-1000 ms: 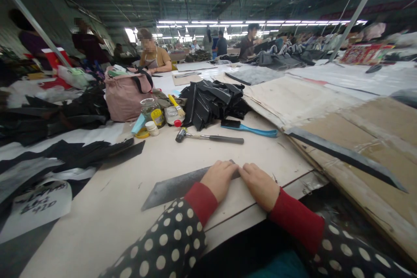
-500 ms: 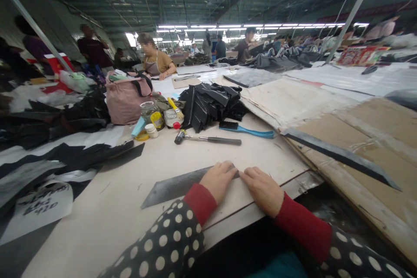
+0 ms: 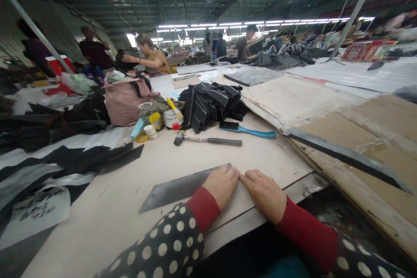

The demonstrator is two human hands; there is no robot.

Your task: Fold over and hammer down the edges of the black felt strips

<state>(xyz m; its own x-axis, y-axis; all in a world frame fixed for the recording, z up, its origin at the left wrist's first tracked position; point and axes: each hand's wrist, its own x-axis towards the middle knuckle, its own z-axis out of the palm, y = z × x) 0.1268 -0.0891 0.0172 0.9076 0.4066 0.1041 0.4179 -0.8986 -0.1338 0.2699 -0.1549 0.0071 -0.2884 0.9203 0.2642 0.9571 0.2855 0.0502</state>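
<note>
Head view shows a flat, dark grey strip with a slanted left end and a smooth, leather-like surface (image 3: pixel 172 191), lying on a pale, scuffed board worktop (image 3: pixel 107 230) right before the person. The left hand (image 3: pixel 221 186) rests across the strip's right end, fingers bent and side by side; the right hand (image 3: pixel 264 194) has its fingers bunched, tips just beside the left fingertips. Whether either hand pinches the strip cannot be told, as the fingertips hide it.

Beyond them lie a hammer with a dark, slim handle (image 3: pixel 224 141), a blue plastic brush with black bristles (image 3: pixel 256 131) and a jumbled heap of stiff black pieces (image 3: pixel 211 102).

Half a second ago, a bit of the strip showed between the two hands; now the left hand covers that part. Behind, a co-worker in a tan top (image 3: pixel 159 61) has raised an arm that was lowered toward the table.

A clear glass jar with a yellow label (image 3: pixel 156 120) stands beside a small white lidded pot (image 3: pixel 150 132); their contents cannot be made out. A soft pink fabric bag (image 3: pixel 124 104) has something pale green at its mouth.
</note>
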